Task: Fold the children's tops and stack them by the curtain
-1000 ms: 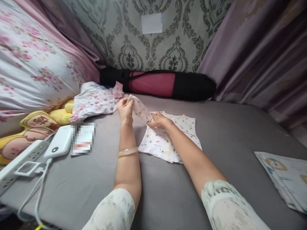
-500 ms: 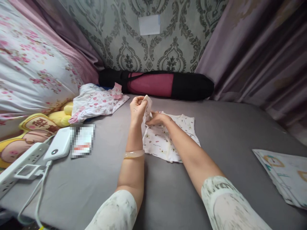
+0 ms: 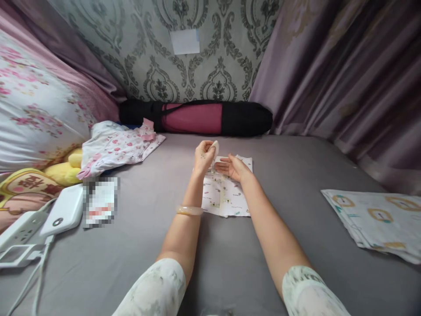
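Note:
A small white shirt [image 3: 226,199] with a scattered print lies on the grey sheet in front of me. My left hand [image 3: 204,157], with a pale bangle [image 3: 190,210] on its forearm, pinches a raised piece of the shirt's cloth at its far left part. Facing it from the right, my right hand [image 3: 234,168] hovers over the shirt with its fingers stretched out. Nothing is gripped in the right hand, and I cannot tell whether its fingertips touch the raised cloth. Both hands hide some of the shirt's upper half.
Folded printed cloth [image 3: 375,219] lies at right. A black and pink long bag [image 3: 197,117] rests against the wall. At left are pink-printed clothes [image 3: 121,145], a yellow plush [image 3: 64,173], a white power bank [image 3: 64,210], a power strip [image 3: 23,232] and cables.
My left hand has brought the raised cloth rightward over the shirt, which now looks narrower. The right hand has let go and its fingers have opened. The camera has turned slightly right.

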Demonstrator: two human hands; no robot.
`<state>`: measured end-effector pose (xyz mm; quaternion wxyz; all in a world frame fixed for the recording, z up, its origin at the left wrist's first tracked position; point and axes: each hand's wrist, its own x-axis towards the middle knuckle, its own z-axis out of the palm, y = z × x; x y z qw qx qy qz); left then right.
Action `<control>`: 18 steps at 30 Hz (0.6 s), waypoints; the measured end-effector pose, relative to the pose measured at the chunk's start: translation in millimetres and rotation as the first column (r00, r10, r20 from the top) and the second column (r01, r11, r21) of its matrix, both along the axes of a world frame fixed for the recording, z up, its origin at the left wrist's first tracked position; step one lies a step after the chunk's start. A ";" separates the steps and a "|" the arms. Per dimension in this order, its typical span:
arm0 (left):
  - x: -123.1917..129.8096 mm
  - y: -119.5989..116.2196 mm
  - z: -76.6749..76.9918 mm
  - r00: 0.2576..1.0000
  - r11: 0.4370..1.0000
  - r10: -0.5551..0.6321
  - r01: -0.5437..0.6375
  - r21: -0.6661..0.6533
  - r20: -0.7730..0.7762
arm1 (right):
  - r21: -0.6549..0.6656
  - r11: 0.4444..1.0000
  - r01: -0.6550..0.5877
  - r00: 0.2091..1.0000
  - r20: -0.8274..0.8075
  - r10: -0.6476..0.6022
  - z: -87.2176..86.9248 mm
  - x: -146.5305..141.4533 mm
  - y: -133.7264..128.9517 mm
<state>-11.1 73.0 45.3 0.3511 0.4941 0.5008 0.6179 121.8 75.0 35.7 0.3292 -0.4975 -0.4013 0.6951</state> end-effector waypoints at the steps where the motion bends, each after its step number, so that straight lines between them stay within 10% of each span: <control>1: 4.6 -0.9 -1.5 0.998 0.998 -0.053 0.053 -0.017 -0.023 | 0.005 1.000 -0.002 1.000 0.025 0.001 -1.4 1.1 -0.3; 5: 3.4 -1.9 -4.1 0.981 0.985 -0.167 0.160 -0.066 -0.103 | 0.030 0.999 -0.026 0.991 0.133 0.021 -4.0 1.4 0.8; 13: -64.6 6.5 -28.8 0.935 0.962 0.108 -0.185 -0.203 -0.337 | 0.093 0.982 0.167 0.980 0.090 -0.175 -10.3 0.7 -0.6; 18: -68.1 -0.4 -39.2 0.856 0.931 -0.094 -0.106 -0.350 -0.509 | 0.247 0.957 0.154 0.947 0.238 -0.214 -15.9 6.7 1.6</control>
